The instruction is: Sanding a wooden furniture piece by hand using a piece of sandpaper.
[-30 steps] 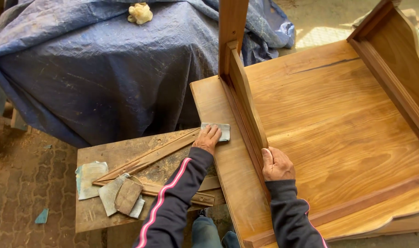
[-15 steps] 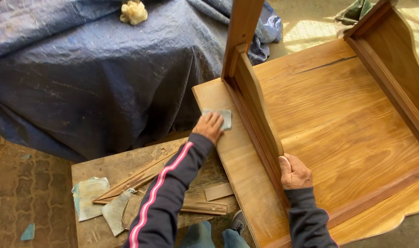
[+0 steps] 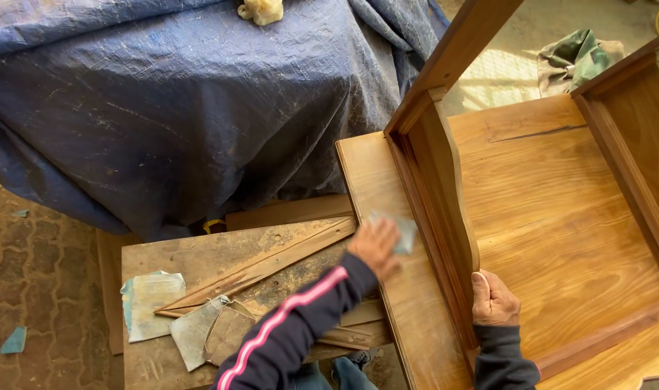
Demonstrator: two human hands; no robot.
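Upturned honey-coloured wooden table (image 3: 561,217): overhangs low scuffed plank bench (image 3: 199,253); tipping risk under uneven pressure.
Right hand (image 3: 494,300): fingers curled round upright apron rail (image 3: 445,195), steadying; slip frees table.
Left hand (image 3: 374,247): fingers flat, pressing grey sandpaper square (image 3: 404,232) on tabletop edge strip, beside rail; motion-blurred. Knuckle strike on rail possible; cross-grain scratches.

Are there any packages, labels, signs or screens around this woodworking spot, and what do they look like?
None can be seen: no package, label, sign or screen.
The nearest things to it are plain worn sandpaper sheets, grey-green, lying on the low wooden bench.
One more small grey sheet sits under the left hand on the wooden tabletop.
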